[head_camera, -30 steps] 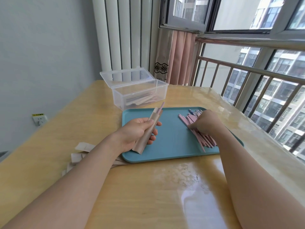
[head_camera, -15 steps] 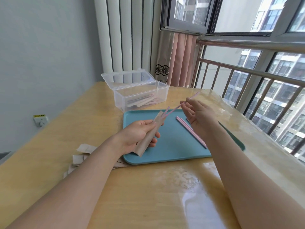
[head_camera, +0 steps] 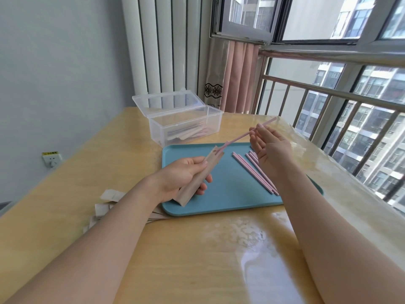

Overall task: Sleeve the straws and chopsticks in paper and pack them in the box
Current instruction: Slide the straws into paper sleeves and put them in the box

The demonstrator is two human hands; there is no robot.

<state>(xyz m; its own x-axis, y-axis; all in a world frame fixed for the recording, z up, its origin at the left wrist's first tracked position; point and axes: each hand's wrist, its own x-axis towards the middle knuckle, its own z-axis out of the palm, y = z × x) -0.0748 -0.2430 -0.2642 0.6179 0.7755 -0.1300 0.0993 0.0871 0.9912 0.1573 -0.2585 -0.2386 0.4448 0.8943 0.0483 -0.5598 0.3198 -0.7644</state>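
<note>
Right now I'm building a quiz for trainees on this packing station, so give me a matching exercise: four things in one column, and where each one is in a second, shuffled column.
Things:
1. paper sleeve
2. pink straw
3. clear box
4. loose straws

Places:
A. lying on the blue tray
B. pinched in the right hand, its tip at the sleeve's mouth
C. held in the left hand
D. on the table behind the tray, lid open

Pairs: 1-C, 2-B, 3-D, 4-A
</note>
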